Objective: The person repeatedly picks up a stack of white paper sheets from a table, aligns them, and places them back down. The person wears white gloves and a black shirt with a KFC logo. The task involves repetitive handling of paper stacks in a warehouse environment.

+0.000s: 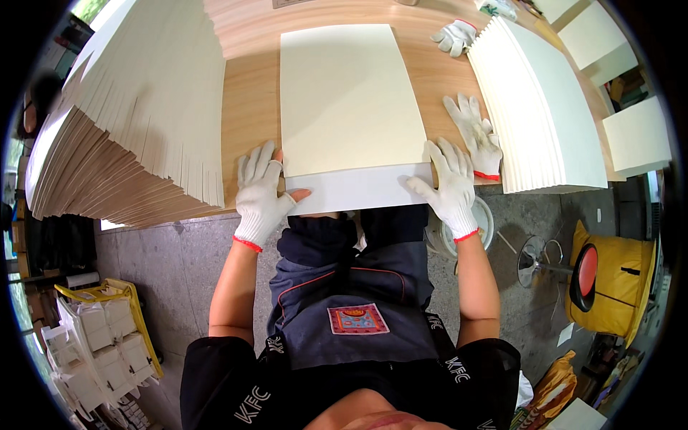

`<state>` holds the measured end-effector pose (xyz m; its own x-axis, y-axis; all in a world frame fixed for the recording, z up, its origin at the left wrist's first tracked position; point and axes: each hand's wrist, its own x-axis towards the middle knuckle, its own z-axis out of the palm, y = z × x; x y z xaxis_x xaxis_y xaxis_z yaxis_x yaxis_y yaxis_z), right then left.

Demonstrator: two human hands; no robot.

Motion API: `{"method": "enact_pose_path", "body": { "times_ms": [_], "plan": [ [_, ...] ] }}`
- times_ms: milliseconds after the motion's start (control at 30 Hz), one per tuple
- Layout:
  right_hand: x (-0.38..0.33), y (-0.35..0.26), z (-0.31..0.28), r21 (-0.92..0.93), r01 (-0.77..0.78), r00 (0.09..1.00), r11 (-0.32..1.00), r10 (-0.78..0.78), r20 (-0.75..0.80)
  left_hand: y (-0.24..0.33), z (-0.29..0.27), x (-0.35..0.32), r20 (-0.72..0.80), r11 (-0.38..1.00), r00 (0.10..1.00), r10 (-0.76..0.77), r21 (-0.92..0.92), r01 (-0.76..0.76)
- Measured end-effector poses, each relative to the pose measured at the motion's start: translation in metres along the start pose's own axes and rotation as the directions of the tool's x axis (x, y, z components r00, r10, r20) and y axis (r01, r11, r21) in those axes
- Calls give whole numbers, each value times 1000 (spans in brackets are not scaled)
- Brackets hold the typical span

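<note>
A large cream sheet (351,100) lies flat on the wooden table in front of me. Along its near edge runs a pale grey-white strip (358,188), reaching the table's front edge. My left hand (262,192), in a white knit glove with bare thumb and fingertip showing, rests at the sheet's near left corner, thumb on the strip. At the near right corner is my right hand (449,183), gloved too, its thumb on the strip and its fingers stretched along the sheet's side. Both hands are open with fingers apart. Beside the right hand lies a loose white glove (474,136).
A tall stack of pale sheets (158,107) fills the table's left side. On the right stands a stack of folded cream boards (537,107), with another glove (455,37) behind. Below are a white bucket (484,218), a stool (584,276) and a yellow-framed cart (107,330).
</note>
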<state>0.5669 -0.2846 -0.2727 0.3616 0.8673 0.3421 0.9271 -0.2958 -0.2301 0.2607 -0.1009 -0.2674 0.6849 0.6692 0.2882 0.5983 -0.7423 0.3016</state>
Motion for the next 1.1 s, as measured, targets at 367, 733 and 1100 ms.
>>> {"method": "enact_pose_path", "body": {
  "times_ms": [367,733,1100],
  "plan": [
    [2,-3,-3,-6,18,1000,1000,-18,2,1,-3,2,6,1000,1000,7,24,-7],
    [1,-3,-3,38,13,1000,999,-12,-23,3,-1,1,-7,1000,1000,-14,25,14],
    [0,-3,-3,62,1,999,998,2,-47,3,-6,1,60,999,998,3,48,-6]
  ]
}}
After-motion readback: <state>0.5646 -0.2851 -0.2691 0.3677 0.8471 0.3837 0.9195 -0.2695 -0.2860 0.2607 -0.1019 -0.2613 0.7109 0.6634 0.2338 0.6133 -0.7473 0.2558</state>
